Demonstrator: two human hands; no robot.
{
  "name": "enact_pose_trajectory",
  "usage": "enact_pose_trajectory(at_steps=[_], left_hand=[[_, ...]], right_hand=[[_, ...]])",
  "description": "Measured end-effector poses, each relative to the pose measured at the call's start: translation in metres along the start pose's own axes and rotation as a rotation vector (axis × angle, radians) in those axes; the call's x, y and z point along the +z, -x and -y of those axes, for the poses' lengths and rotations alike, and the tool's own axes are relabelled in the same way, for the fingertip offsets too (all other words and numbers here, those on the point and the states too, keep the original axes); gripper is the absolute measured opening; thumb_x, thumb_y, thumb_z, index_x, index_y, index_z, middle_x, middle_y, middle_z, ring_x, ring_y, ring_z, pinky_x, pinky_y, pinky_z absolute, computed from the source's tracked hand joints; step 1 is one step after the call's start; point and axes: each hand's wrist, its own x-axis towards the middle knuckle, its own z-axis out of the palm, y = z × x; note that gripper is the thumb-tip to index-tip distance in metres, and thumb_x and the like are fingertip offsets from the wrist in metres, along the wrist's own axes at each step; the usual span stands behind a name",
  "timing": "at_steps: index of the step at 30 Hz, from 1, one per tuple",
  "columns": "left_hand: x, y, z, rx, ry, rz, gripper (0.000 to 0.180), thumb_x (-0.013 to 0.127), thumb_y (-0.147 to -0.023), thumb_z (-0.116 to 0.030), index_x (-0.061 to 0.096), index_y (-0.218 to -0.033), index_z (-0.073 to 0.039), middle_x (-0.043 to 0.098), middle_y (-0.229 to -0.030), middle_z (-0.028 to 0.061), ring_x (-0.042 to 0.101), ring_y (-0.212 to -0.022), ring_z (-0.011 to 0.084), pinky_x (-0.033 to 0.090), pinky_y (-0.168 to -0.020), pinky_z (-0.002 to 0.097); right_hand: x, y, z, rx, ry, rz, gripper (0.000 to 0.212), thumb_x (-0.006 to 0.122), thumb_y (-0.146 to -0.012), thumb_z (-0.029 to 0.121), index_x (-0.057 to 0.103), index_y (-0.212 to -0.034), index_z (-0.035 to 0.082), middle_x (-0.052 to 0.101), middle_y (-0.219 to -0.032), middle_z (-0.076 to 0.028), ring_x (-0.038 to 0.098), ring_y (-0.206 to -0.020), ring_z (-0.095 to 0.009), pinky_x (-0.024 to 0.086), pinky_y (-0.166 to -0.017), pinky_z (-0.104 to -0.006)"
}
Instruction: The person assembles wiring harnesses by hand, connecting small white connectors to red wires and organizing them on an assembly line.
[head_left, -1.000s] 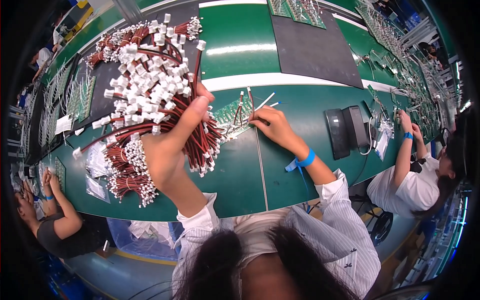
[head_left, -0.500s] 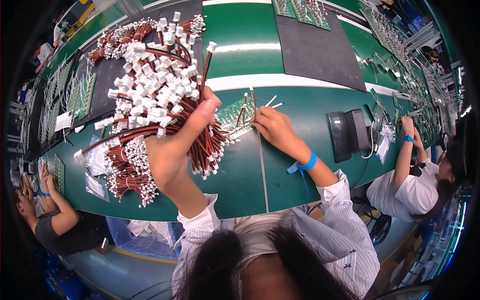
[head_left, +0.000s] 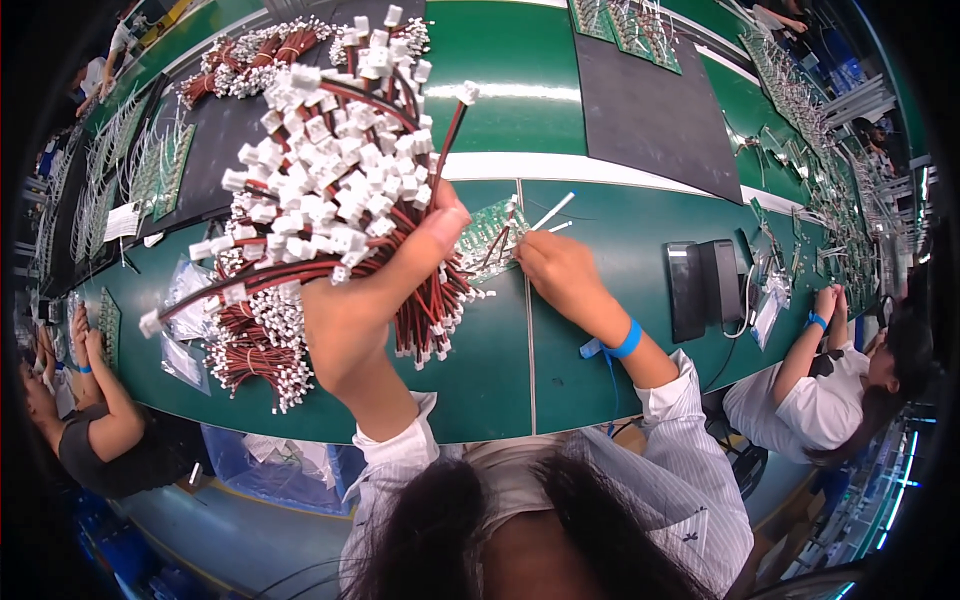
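My left hand (head_left: 365,320) is closed round a large bundle of red-and-black connector cables (head_left: 330,185). White plugs fan out above the fist and more hang below it. Just beyond that hand, a green circuit board (head_left: 488,228) lies on the table, partly hidden by the bundle. Short red-and-black wires stand up from it. My right hand (head_left: 565,275), with a blue wrist strap (head_left: 627,338), has its fingers pinched together at the board's right edge; what is between the fingertips is hidden. Two white wires (head_left: 555,212) stick out just beyond those fingers.
More bundled cables lie on the table (head_left: 258,365) and on a black mat (head_left: 225,130). Clear plastic bags (head_left: 185,310) sit at the left. Two black boxes (head_left: 700,288) stand at the right. Wired circuit boards (head_left: 160,175) line both sides. Co-workers sit left and right.
The bundle and my left hand have shifted slightly right in view. The wire that stood upright at my right fingertips now leans over the board. My right hand remains pinched at the board's edge.
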Motion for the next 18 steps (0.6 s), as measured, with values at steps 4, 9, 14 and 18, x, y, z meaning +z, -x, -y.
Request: enact_pose_trajectory(at_steps=[4,9,14,18], left_hand=[[-0.001,0.0,0.003,0.028,0.111,-0.026,0.009,0.063,-0.073,-0.001,0.057,-0.08,0.001,0.056,-0.071,0.0019,0.052,-0.064,0.0083,0.041,-0.06,0.0212],[-0.003,-0.001,0.005,0.019,0.124,0.007,0.008,0.062,-0.074,-0.001,0.057,-0.079,0.001,0.056,-0.07,0.0018,0.051,-0.064,0.0084,0.04,-0.059,0.021],[-0.003,0.0,0.001,0.056,0.04,0.03,0.006,0.061,-0.076,-0.004,0.057,-0.08,0.0,0.055,-0.07,-0.0002,0.051,-0.062,0.0072,0.039,-0.059,0.0205],[0.0,-0.004,0.003,-0.109,0.165,0.099,0.037,0.059,-0.073,-0.005,0.044,-0.106,0.005,0.053,-0.077,0.0101,0.048,-0.065,0.0155,0.04,-0.063,0.0268]], right_hand=[[0.001,-0.002,-0.002,-0.052,0.043,0.011,0.008,0.056,-0.071,0.002,0.053,-0.077,0.0,0.054,-0.08,-0.009,0.055,-0.07,-0.028,0.045,-0.056,-0.036],[-0.001,0.002,-0.006,0.021,-0.05,0.049,0.007,0.057,-0.072,0.003,0.052,-0.077,0.0,0.053,-0.078,-0.01,0.054,-0.071,-0.028,0.045,-0.056,-0.0362],[-0.003,0.0,-0.001,0.034,-0.016,0.067,0.009,0.058,-0.072,0.003,0.052,-0.079,0.001,0.054,-0.081,-0.011,0.054,-0.072,-0.03,0.045,-0.057,-0.0382],[-0.004,-0.001,0.002,0.079,-0.11,-0.07,0.012,0.06,-0.072,0.003,0.053,-0.082,0.002,0.055,-0.081,-0.009,0.054,-0.069,-0.028,0.044,-0.055,-0.0351]])
